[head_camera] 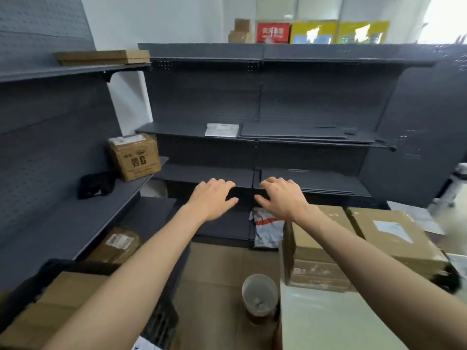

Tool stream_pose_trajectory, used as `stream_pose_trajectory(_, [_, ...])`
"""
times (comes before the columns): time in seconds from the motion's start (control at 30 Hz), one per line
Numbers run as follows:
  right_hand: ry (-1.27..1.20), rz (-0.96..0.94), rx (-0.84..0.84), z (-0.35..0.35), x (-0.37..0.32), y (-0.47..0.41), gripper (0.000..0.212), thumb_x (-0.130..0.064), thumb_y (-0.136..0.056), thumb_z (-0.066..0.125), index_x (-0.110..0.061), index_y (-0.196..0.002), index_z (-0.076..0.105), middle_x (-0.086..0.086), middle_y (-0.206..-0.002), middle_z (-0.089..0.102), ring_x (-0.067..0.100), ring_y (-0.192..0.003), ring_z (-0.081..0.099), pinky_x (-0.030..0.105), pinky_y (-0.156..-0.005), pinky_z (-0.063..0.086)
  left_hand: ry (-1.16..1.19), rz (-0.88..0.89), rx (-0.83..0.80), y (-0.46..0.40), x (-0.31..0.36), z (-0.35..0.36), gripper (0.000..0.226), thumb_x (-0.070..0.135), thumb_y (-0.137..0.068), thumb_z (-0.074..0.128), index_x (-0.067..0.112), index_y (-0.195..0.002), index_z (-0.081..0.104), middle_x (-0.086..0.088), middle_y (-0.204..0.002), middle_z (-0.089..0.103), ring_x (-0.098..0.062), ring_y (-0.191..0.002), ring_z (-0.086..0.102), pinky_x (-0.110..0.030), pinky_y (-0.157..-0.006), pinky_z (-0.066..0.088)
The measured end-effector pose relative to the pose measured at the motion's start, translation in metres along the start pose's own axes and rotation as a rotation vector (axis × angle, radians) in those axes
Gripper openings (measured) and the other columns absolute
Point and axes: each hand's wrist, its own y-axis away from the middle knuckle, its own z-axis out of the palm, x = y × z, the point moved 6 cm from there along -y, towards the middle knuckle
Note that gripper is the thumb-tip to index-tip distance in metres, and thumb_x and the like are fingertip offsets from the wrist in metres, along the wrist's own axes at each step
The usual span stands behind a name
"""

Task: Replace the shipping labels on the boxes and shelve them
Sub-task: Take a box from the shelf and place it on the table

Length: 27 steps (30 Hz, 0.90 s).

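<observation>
— One box (134, 156) sits on the left shelf (75, 213). More boxes (394, 236) wait near right.
— And the hands?
— Left hand (212, 198) and right hand (280, 197) are open, holding nothing. Lots left, I think.

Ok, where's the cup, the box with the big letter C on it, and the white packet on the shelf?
cup (260, 296): head view, on its inside wall.
box with C (137, 160): head view, on its printed front.
white packet (221, 130): head view, on its flat top.
</observation>
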Motion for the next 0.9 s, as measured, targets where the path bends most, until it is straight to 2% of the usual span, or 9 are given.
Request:
stream_pose_trajectory(0.2, [0.020,0.119,-0.002,-0.005,0.119,0.063,0.040,-0.049,-0.096,0.042,-0.018,-0.109,0.063,0.004,-0.115,0.064,0.026,-0.103,0.061,0.040,-0.085,0.048,0.020,0.111,0.002,-0.042,0.127,0.011,0.053,0.050,-0.103,0.044,0.023,-0.148,0.042,-0.004,-0.143,0.055,-0.025,-0.132,0.048,-0.045,-0.106,0.040])
stream_pose_trajectory(0.43, [0.005,0.190,-0.047,0.011,0.249,0.121,0.042,-0.049,-0.097,0.042,-0.019,-0.119,0.061,0.003,-0.121,0.062,0.024,-0.110,0.058,0.040,-0.090,0.045,-0.019,0.117,-0.051,-0.081,0.248,0.040,0.054,0.048,-0.103,0.044,0.022,-0.150,0.041,-0.005,-0.145,0.053,-0.025,-0.133,0.047,-0.044,-0.105,0.040])
stream_pose_trajectory(0.57, [-0.009,0.184,-0.070,0.030,0.291,0.139,0.042,-0.048,-0.098,0.042,-0.018,-0.121,0.060,0.003,-0.121,0.062,0.025,-0.108,0.059,0.040,-0.089,0.045,-0.046,0.089,-0.116,-0.098,0.281,0.065,0.054,0.049,-0.103,0.042,0.020,-0.149,0.041,-0.005,-0.141,0.055,-0.026,-0.129,0.049,-0.044,-0.101,0.042])
stream_pose_trajectory(0.77, [-0.067,0.202,-0.178,0.076,0.315,0.141,0.045,-0.047,-0.097,0.041,-0.015,-0.123,0.059,0.008,-0.123,0.060,0.030,-0.109,0.058,0.039,-0.082,0.049,0.002,0.037,-0.222,-0.119,0.295,0.113,0.046,0.047,-0.102,0.043,0.019,-0.138,0.051,-0.005,-0.133,0.062,-0.028,-0.120,0.054,-0.043,-0.091,0.045])
stream_pose_trajectory(0.9, [-0.100,0.223,-0.241,0.112,0.318,0.131,0.044,-0.046,-0.098,0.040,-0.014,-0.121,0.059,0.008,-0.121,0.059,0.030,-0.109,0.058,0.039,-0.082,0.048,0.043,0.009,-0.270,-0.133,0.291,0.152,0.050,0.050,-0.100,0.045,0.023,-0.142,0.050,-0.004,-0.136,0.061,-0.029,-0.122,0.056,-0.042,-0.090,0.046])
